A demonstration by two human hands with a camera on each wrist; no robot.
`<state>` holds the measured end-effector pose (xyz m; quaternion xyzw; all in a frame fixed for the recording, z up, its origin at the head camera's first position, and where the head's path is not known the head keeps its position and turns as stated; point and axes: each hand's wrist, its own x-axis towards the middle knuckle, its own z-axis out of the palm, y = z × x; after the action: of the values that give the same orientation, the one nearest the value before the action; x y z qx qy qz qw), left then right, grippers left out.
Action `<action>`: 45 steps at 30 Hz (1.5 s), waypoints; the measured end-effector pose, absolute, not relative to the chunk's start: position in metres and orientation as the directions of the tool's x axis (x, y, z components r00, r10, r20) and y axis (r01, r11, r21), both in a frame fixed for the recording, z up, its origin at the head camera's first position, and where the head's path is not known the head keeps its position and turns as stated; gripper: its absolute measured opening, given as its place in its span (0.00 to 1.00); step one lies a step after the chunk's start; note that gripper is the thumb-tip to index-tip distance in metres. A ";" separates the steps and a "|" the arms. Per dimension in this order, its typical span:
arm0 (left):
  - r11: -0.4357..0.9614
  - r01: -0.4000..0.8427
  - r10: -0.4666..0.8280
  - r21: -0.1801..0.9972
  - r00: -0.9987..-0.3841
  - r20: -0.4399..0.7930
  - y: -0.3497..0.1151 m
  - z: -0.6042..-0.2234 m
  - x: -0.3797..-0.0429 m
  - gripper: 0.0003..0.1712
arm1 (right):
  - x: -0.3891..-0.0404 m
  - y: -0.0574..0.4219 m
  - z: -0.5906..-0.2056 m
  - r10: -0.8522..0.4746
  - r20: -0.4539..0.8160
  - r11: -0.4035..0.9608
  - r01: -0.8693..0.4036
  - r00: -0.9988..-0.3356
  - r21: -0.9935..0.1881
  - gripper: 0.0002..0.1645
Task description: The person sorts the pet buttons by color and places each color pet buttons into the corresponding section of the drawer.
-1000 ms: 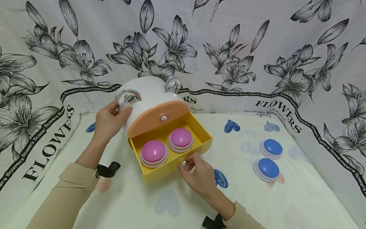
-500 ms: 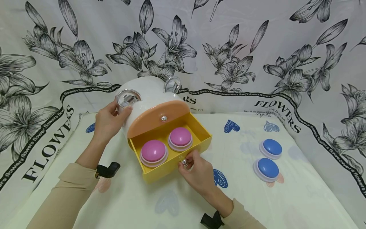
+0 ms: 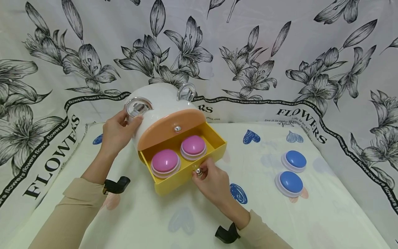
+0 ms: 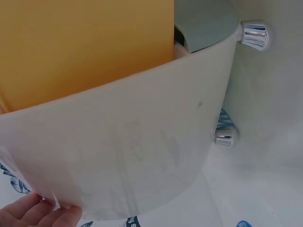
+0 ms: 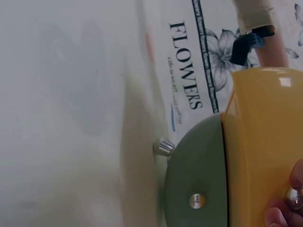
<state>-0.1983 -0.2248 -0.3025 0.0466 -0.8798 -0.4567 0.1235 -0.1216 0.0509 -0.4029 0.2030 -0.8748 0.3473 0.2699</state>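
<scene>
A white, round-topped drawer box [image 3: 161, 95] with two shiny ring-shaped ears and an orange upper front panel [image 3: 174, 128] stands at the middle left in the head view. Its yellow drawer [image 3: 177, 185] is pulled out, and two pink domed push buttons [image 3: 164, 160] sit inside. My left hand [image 3: 117, 135] grips the box's left side below the ear, thumb to the front. With thumb and fingers my right hand [image 3: 212, 181] pinches the silver knob [image 3: 198, 171] on the drawer's front. Below the drawer, a green front panel [image 5: 199, 165] shows in the right wrist view.
Two blue domed push buttons [image 3: 291, 181] with white bases stand to the right on the heart-printed tablecloth [image 3: 258, 221]. Behind the box hangs a white flower-printed cloth [image 3: 248, 83]. Silver feet [image 4: 255, 35] stick out from the box in the left wrist view.
My right hand has moved slightly up and left, and the yellow drawer with the pink push buttons has slid a little into the box. The left hand keeps its grip.
</scene>
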 end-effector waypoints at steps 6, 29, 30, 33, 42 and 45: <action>0.578 0.032 -0.192 0.815 -0.966 0.174 -0.225 -0.302 -0.198 0.43 | -0.129 0.044 -0.401 -0.169 0.608 0.688 -0.534 -0.776 -0.491 0.16; 0.562 -0.015 -0.211 0.827 -0.969 0.126 -0.223 -0.300 -0.198 0.46 | -0.164 0.017 -0.393 -0.152 0.534 0.729 -0.459 -0.832 -0.507 0.16; 0.563 -0.018 -0.212 0.826 -0.970 0.123 -0.223 -0.300 -0.198 0.46 | -0.166 0.016 -0.393 -0.151 0.525 0.726 -0.455 -0.837 -0.516 0.16; 0.566 -0.021 -0.211 0.824 -0.970 0.120 -0.223 -0.300 -0.198 0.47 | -0.170 0.013 -0.393 -0.148 0.500 0.713 -0.442 -0.854 -0.545 0.17; 0.567 -0.017 -0.210 0.824 -0.970 0.124 -0.224 -0.300 -0.198 0.46 | -0.180 0.004 -0.392 -0.142 0.477 0.697 -0.429 -0.868 -0.574 0.17; 0.566 -0.016 -0.209 0.824 -0.970 0.125 -0.224 -0.301 -0.198 0.47 | -0.183 0.002 -0.391 -0.139 0.468 0.700 -0.420 -0.873 -0.577 0.17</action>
<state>-0.1982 -0.2237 -0.3007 0.0638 -0.8786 -0.4616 0.1046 -0.1828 0.0020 -0.3907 0.1552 -0.9004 0.3547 0.1986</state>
